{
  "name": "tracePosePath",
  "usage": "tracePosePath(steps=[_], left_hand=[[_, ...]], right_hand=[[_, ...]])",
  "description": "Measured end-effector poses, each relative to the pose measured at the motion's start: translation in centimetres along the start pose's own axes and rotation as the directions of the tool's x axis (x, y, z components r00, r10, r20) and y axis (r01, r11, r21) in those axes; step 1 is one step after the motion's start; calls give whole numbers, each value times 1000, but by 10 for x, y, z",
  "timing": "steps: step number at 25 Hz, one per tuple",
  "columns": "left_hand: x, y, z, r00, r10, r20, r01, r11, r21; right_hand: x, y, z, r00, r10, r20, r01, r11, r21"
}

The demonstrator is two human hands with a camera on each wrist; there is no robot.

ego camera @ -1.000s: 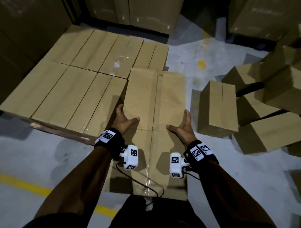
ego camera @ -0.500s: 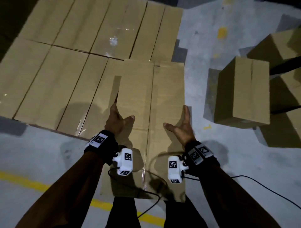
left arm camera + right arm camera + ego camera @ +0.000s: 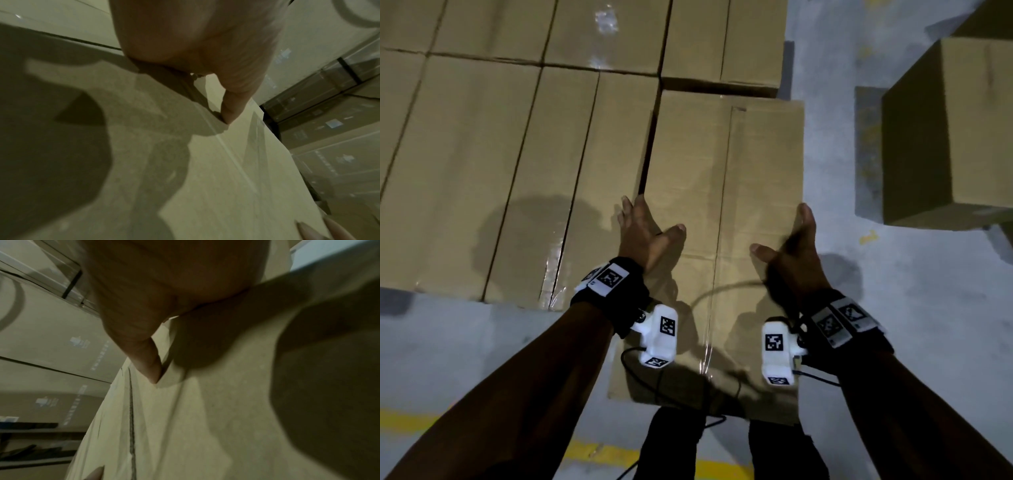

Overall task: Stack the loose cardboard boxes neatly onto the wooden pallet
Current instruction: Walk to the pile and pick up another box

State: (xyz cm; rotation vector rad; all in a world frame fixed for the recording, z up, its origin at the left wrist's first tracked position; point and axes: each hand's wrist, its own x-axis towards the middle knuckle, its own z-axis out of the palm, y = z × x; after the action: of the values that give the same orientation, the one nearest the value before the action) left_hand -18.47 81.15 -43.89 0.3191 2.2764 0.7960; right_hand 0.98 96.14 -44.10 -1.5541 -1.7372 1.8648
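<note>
Currently the carried box hangs between both hands at the near right corner of the stacked boxes; its left edge sits just beside the neighbouring box, with a narrow dark gap between them, and its near end overhangs the grey floor. The pallet itself is hidden under the boxes, so I cannot see how far the near edge extends.

Step in hand, as I judge it: seating this box in the row. To do it well, the far end should close against the box behind, the left face should slide flush to shut the gap, and the box should go down flat rather than corner first. The left fingers need to leave the gap before the faces meet, or they risk being pinched. Taped seams on the tops look slick, so a slide should go easily.

Left hand: fingers straight along the box's left side, thumb spread over the top; the left wrist view shows the thumb tip touching the cardboard. Flat pressing contact, not a curled grip.

Right hand: same arrangement on the right side, fingers extended along the edge, thumb laid on top, tip touching in the right wrist view. Somewhat blurred in the head view.

Loose boxes remain on the floor, well apart to the right.
</note>
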Motion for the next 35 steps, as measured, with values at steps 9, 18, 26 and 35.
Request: tracePosePath(steps=[9, 18, 26, 35], left_hand=[[65, -37, 9, 999, 15, -52, -13, 999, 45], [95, -35, 14, 994, 44, -99, -18, 969, 247], [105, -27, 19, 989, 61, -135, -25, 967, 255], [107, -27, 19, 999, 42, -25, -25, 882, 470]], right_hand=[[56, 28, 40, 995, -98, -5, 98, 988, 123], [83, 34, 51, 998, -44, -38, 47, 996, 76], [103, 34, 55, 996, -19, -90, 22, 999, 33], [108, 30, 58, 994, -49, -93, 46, 998, -38]])
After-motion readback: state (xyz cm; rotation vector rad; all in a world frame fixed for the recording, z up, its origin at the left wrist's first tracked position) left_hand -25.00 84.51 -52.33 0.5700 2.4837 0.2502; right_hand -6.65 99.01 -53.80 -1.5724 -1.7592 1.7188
